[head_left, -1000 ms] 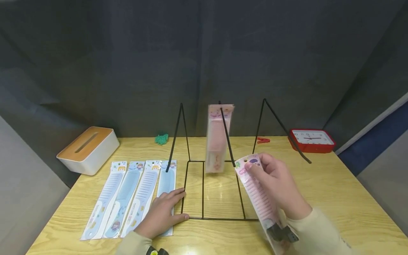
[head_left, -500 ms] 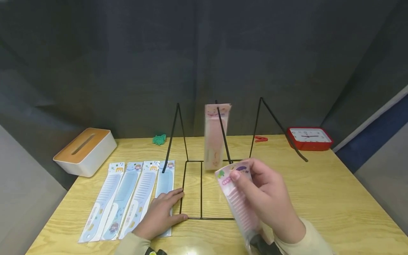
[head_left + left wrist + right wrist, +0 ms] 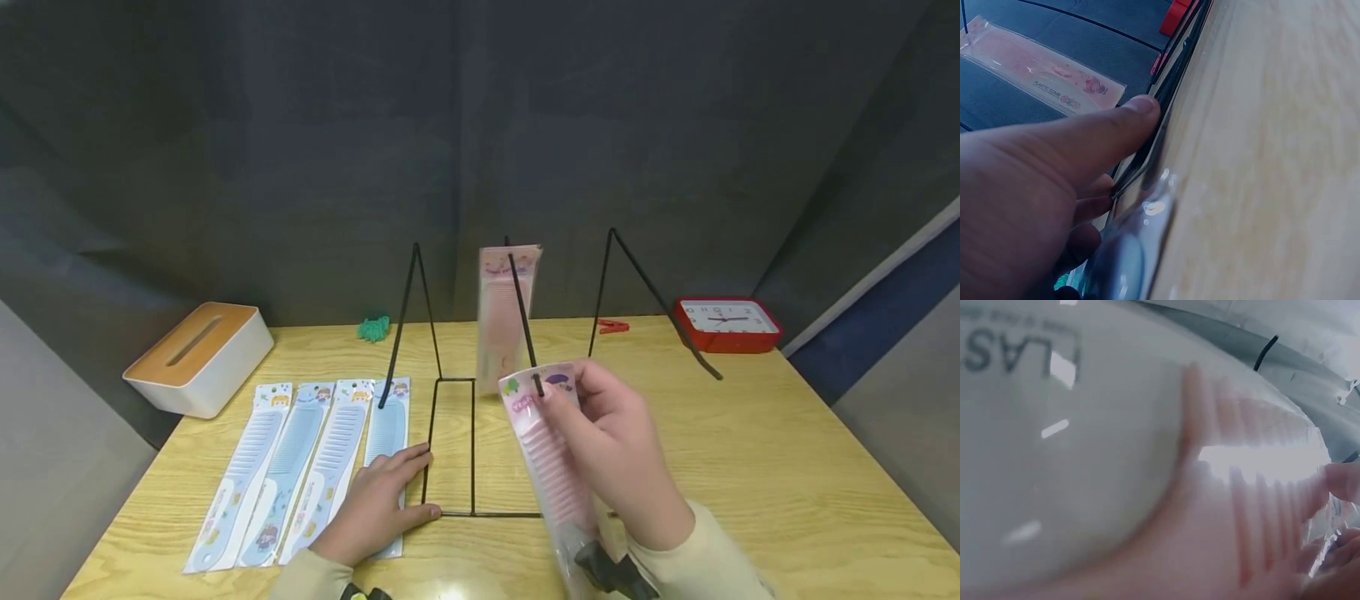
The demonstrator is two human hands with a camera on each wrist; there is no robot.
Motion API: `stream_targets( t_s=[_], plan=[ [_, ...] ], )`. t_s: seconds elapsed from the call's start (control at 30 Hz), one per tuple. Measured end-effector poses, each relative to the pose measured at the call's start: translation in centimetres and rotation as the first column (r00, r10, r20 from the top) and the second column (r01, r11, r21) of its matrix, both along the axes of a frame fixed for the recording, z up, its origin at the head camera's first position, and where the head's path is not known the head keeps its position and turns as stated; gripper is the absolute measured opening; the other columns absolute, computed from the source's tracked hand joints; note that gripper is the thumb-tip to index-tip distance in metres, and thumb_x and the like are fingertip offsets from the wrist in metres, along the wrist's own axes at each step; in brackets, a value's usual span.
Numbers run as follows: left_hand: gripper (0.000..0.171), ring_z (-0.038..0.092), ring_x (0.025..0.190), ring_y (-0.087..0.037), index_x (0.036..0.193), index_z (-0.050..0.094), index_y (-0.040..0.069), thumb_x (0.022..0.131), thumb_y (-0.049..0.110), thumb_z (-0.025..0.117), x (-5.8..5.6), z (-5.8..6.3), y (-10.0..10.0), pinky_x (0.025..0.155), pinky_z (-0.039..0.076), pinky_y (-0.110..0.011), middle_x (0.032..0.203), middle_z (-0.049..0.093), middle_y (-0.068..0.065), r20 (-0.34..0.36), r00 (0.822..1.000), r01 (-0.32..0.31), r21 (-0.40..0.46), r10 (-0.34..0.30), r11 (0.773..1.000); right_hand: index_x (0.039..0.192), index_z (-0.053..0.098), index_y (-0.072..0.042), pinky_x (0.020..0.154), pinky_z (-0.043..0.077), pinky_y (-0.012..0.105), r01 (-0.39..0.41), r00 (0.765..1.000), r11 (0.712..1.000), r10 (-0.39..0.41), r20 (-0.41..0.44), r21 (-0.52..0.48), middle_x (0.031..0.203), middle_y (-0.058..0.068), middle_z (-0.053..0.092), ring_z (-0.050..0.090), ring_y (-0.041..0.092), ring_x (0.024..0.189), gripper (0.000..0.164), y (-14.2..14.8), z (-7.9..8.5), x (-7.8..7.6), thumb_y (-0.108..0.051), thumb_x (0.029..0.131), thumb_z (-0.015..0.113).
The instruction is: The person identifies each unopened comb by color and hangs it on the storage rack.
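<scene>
My right hand point(image 3: 618, 458) pinches the top of a packaged pink comb point(image 3: 553, 467) between thumb and fingers. The tip of the black wire rack's middle prong point(image 3: 521, 304) shows in front of the card, through its top hole. Filling much of the right wrist view is the same pink comb point(image 3: 1210, 531) in its clear wrapper. Another packaged pink comb point(image 3: 504, 308) hangs farther back on that prong. My left hand point(image 3: 378, 504) rests at the left front corner of the rack's base point(image 3: 473, 450), thumb and fingertips on the wire point(image 3: 1169, 94); its fingers are mostly straight.
Several packaged blue combs point(image 3: 300, 475) lie side by side left of the rack, the nearest partly under my left hand. Along the back are a tissue box point(image 3: 198, 358), a green bundle point(image 3: 372, 329), a red clip point(image 3: 613, 327) and a red clock point(image 3: 727, 325). Two outer prongs point(image 3: 397, 333) jut forward.
My right hand has carried the pink comb left to the middle prong, and the prong's tip now comes through the card. My left hand has stayed on the base.
</scene>
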State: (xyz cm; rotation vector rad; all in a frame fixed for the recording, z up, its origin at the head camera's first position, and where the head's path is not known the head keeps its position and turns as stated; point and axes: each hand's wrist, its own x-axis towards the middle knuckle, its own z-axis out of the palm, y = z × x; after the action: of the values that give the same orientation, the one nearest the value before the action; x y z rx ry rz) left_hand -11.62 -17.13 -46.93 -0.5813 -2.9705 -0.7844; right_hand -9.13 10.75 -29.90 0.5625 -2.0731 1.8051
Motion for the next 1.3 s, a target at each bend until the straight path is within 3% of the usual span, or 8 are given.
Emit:
stream_targets(
  t_s=[0.27, 0.6, 0.9, 1.0, 1.13, 1.23, 1.3],
  plan=[
    [0.075, 0.052, 0.124, -0.028, 0.142, 0.057, 0.01, 0.084, 0.055, 0.074, 0.0, 0.1, 0.0, 0.092, 0.042, -0.053, 0.152, 0.048, -0.001, -0.002, 1.0, 0.005, -0.003, -0.005, 1.0, 0.095, 0.063, 0.002, 0.056, 0.05, 0.028, 0.074, 0.982, 0.997, -0.075, 0.171, 0.015, 0.081, 0.012, 0.058, 0.054, 0.02, 0.067, 0.012, -0.4, -0.2, -2.9, -0.01, 0.099, 0.061],
    [0.073, 0.053, 0.123, -0.029, 0.14, 0.058, 0.008, 0.084, 0.052, 0.076, 0.1, 0.2, -0.1, 0.093, 0.042, -0.053, 0.151, 0.049, -0.003, -0.01, 1.0, 0.005, -0.005, -0.005, 1.0, 0.087, 0.06, -0.001, 0.052, 0.041, 0.027, 0.093, 0.968, 0.992, -0.07, 0.241, -0.087, 0.075, 0.008, 0.05, 0.047, 0.016, 0.065, 0.036, -1.6, -0.7, -8.6, -0.034, 0.1, 0.064],
    [0.074, 0.053, 0.124, -0.028, 0.14, 0.059, 0.009, 0.083, 0.054, 0.076, 0.1, -0.1, -0.1, 0.094, 0.041, -0.052, 0.15, 0.05, -0.002, -0.016, 1.0, -0.001, -0.002, 0.001, 1.0, 0.09, 0.064, -0.006, 0.058, 0.047, 0.03, 0.167, 0.931, 0.982, -0.129, 0.341, -0.085, 0.085, 0.009, 0.06, 0.053, 0.018, 0.071, 0.052, -2.8, -0.8, -12.4, -0.058, 0.094, 0.062],
    [0.074, 0.053, 0.123, -0.027, 0.14, 0.059, 0.009, 0.083, 0.054, 0.076, 0.1, -0.1, -0.1, 0.092, 0.042, -0.051, 0.15, 0.05, -0.002, -0.017, 1.0, -0.003, 0.001, 0.003, 1.0, 0.087, 0.065, -0.006, 0.062, 0.045, 0.032, 0.185, 0.922, 0.98, -0.149, 0.358, -0.069, 0.084, 0.007, 0.061, 0.052, 0.017, 0.074, 0.056, -2.9, -0.9, -13.3, -0.062, 0.091, 0.062],
    [0.074, 0.053, 0.122, -0.026, 0.141, 0.058, 0.01, 0.084, 0.054, 0.076, 0.1, -0.1, 0.0, 0.092, 0.041, -0.05, 0.151, 0.049, -0.001, 0.002, 1.0, -0.003, 0.004, 0.003, 1.0, 0.079, 0.061, -0.006, 0.058, 0.038, 0.031, 0.201, 0.912, 0.978, -0.167, 0.374, -0.051, 0.073, 0.002, 0.054, 0.046, 0.016, 0.068, 0.059, -2.5, -1.3, -13.8, -0.064, 0.09, 0.063],
    [0.074, 0.052, 0.122, -0.026, 0.142, 0.058, 0.01, 0.084, 0.052, 0.076, 0.1, -0.1, 0.0, 0.092, 0.041, -0.05, 0.152, 0.048, 0.0, 0.018, 1.0, -0.003, 0.003, 0.003, 1.0, 0.08, 0.059, -0.006, 0.056, 0.034, 0.031, 0.186, 0.915, 0.982, -0.168, 0.366, -0.013, 0.07, 0.002, 0.049, 0.042, 0.018, 0.066, 0.055, -2.0, -2.0, -13.6, -0.059, 0.093, 0.062],
    [0.074, 0.052, 0.122, -0.026, 0.142, 0.058, 0.01, 0.084, 0.051, 0.077, 0.1, -0.1, 0.0, 0.093, 0.041, -0.05, 0.151, 0.049, 0.0, 0.018, 1.0, -0.006, 0.002, 0.006, 1.0, 0.085, 0.063, -0.005, 0.061, 0.038, 0.032, 0.164, 0.924, 0.986, -0.163, 0.346, 0.027, 0.076, 0.004, 0.053, 0.045, 0.019, 0.071, 0.048, -1.6, -2.7, -13.5, -0.052, 0.096, 0.062]
  ],
)
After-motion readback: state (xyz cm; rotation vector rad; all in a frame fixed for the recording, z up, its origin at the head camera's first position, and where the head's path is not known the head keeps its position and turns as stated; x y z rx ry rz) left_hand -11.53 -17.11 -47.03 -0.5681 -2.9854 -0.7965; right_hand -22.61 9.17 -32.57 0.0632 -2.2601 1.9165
